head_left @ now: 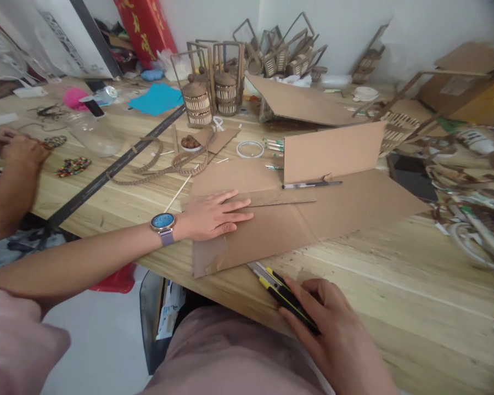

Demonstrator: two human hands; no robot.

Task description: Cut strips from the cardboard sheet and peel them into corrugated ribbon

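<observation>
A flat brown cardboard sheet (333, 211) lies on the wooden table (415, 296), with one flap folded upright at its back. My left hand (214, 215), a watch on its wrist, lies flat and open on the sheet's left part. My right hand (333, 323) rests at the table's near edge, fingers closed over a yellow and black utility knife (278, 288). The knife's blade tip touches the sheet's near edge. A pen (310, 185) lies on the cardboard at the foot of the upright flap.
Another person's hands (14, 151) work at the far left beside beaded pieces (73, 166). A long dark ruler (115, 167) crosses the table. Woven lanterns (209, 93), a white ring (250, 149), more cardboard (304, 101) and cane hoops (477, 219) crowd the back and right.
</observation>
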